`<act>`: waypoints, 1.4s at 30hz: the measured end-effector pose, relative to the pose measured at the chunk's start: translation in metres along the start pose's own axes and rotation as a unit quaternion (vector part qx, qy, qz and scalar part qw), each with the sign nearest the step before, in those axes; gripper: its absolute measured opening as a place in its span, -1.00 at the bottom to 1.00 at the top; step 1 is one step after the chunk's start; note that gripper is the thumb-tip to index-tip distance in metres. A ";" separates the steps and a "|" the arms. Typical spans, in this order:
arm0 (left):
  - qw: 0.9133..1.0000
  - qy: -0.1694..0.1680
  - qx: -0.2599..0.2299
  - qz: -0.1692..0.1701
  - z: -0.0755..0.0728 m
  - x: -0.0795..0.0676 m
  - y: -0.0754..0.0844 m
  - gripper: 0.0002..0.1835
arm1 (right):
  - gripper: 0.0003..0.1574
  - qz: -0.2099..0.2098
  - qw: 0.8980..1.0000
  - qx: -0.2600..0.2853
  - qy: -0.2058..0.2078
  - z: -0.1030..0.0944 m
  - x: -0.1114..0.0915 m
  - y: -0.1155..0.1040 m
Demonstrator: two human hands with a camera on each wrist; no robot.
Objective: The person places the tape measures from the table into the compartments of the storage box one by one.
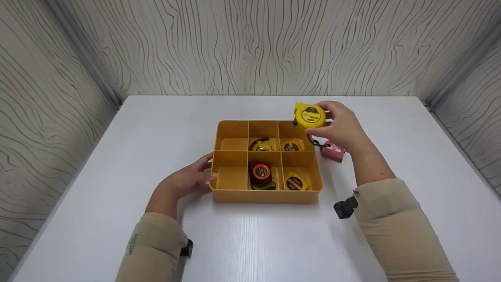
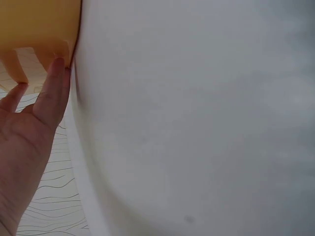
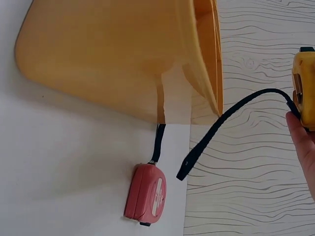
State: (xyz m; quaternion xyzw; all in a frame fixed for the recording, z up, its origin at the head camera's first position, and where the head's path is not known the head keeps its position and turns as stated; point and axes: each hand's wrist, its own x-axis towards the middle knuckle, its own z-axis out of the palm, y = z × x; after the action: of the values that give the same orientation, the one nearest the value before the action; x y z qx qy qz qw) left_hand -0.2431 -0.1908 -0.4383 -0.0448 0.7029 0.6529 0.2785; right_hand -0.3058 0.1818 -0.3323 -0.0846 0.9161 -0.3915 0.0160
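My right hand (image 1: pixel 341 126) holds a yellow tape measure (image 1: pixel 312 115) above the back right corner of an orange-yellow divided box (image 1: pixel 266 197). A black wrist strap (image 3: pixel 236 106) hangs from this tape measure. My left hand (image 1: pixel 190 177) rests against the box's left side, its fingers (image 2: pixel 50 93) extended along the outer wall. In the middle column sit a yellow tape measure (image 1: pixel 261 146) at the back and a black one with an orange face (image 1: pixel 261 172) at the front. The right column holds yellow tape measures at back (image 1: pixel 291 146) and front (image 1: pixel 296 182).
A pink tape measure (image 3: pixel 146 192) with a black strap lies on the white table (image 1: pixel 250 243), just right of the box. Wood-grain panels (image 1: pixel 250 47) stand behind the table and at both sides.
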 end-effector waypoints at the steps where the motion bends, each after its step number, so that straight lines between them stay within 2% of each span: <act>1: 1.000 -0.001 -0.003 0.001 0.000 0.000 0.000 -0.16 | -0.04 -0.004 1.000 0.001 -0.001 0.002 0.001 -0.002; 8: 1.000 0.014 0.006 -0.004 0.000 0.000 -0.001 -0.17 | -0.07 0.002 1.000 0.012 -0.010 0.018 0.012 -0.020; 16: 1.000 0.007 0.008 -0.001 -0.001 0.001 -0.001 -0.15 | -0.01 0.011 0.999 0.032 -0.010 0.034 0.016 -0.042; 25: 1.000 0.016 0.022 -0.006 0.000 0.003 -0.001 -0.16 | -0.08 -0.015 0.999 0.044 0.000 0.052 0.020 -0.065; 34: 0.999 0.003 0.021 0.029 0.002 0.005 -0.004 -0.20 | -0.11 -0.032 0.999 0.043 -0.002 0.075 0.022 -0.082; 42: 0.999 0.013 0.029 0.039 0.002 0.004 -0.008 -0.19 | -0.09 -0.044 0.996 0.076 -0.007 0.091 0.025 -0.100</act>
State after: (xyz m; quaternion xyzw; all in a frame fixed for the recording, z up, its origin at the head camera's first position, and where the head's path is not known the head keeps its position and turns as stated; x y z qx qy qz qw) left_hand -0.2420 -0.1892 -0.4474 -0.0178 0.7265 0.6420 0.2445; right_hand -0.3075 0.0447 -0.3225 -0.1259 0.8789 -0.4599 0.0113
